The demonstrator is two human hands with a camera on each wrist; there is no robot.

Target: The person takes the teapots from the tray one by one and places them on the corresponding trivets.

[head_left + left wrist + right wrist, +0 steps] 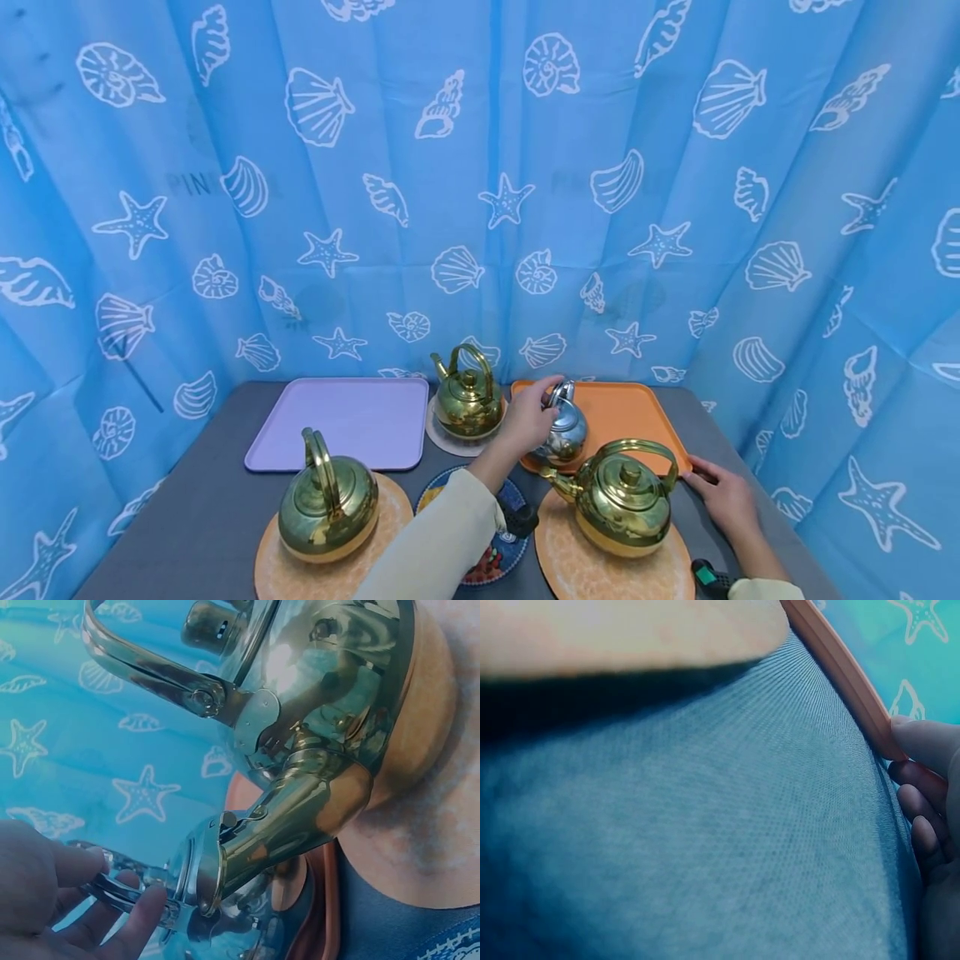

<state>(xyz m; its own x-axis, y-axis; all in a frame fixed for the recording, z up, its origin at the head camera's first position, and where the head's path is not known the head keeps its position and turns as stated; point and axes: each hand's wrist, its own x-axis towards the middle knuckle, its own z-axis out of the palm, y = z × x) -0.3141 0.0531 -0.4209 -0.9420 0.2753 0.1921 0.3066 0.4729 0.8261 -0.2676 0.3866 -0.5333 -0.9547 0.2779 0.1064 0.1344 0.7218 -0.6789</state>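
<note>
My left hand (528,418) reaches across to a small silver kettle (570,429) and grips its handle; in the left wrist view the fingers (148,911) curl about that handle. The silver kettle stands at the left end of an orange tray (626,408). At the tray's near right corner, my right hand (726,497) pinches the rim, thumb on top and fingers beneath, as the right wrist view shows. A large gold kettle (628,510) stands between both hands, its spout toward the silver kettle. It hides part of the tray's near edge.
A second large gold kettle (330,510) stands front left on a round board (393,500). Behind it lies a lilac tray (345,417). A smaller gold kettle (468,407) sits at back centre. Under my left forearm is a blue patterned plate (512,546). A shell-print curtain (480,208) hangs behind.
</note>
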